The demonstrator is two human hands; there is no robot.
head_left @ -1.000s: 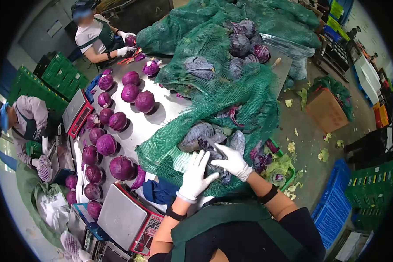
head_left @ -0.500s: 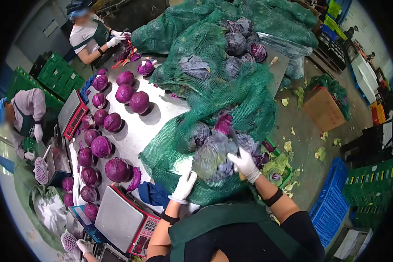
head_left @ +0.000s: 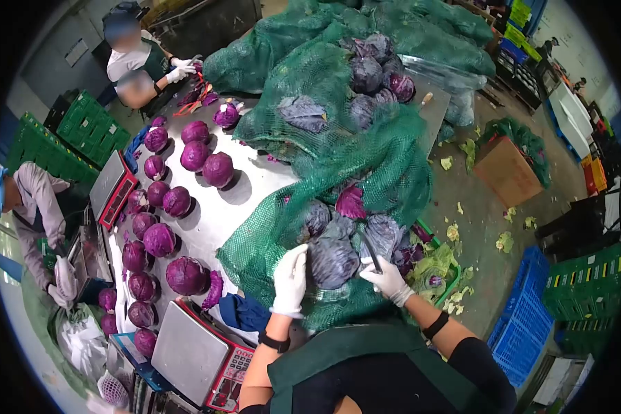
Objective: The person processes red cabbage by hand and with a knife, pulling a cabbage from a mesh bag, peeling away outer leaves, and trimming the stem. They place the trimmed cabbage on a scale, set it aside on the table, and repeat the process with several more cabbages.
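Note:
My gloved left hand [head_left: 291, 279] is against the left side of a red cabbage [head_left: 332, 261], its fingers stretched upward and apart from any grip. The cabbage still has dull, greyish outer leaves and rests on a green mesh sack [head_left: 255, 238]. In my gloved right hand [head_left: 388, 281] is a knife [head_left: 370, 247], its narrow dark blade pointing up and away beside the cabbage's right side. More untrimmed cabbages [head_left: 382, 233] lie just beyond, with a loose purple leaf [head_left: 351, 201] above them.
Trimmed purple cabbages [head_left: 187, 275] stand in rows on the left of the table [head_left: 255, 178]. A scale [head_left: 190, 350] sits near my left arm. Leaf scraps fill a green crate [head_left: 455, 279] at right. Two co-workers [head_left: 38, 200] [head_left: 134, 65] work at the left.
My left hand has moved up to the cabbage's side. The cabbage, blurred by motion before, now shows sharply. The knife in my right hand has come lower, and the left co-worker has leaned forward.

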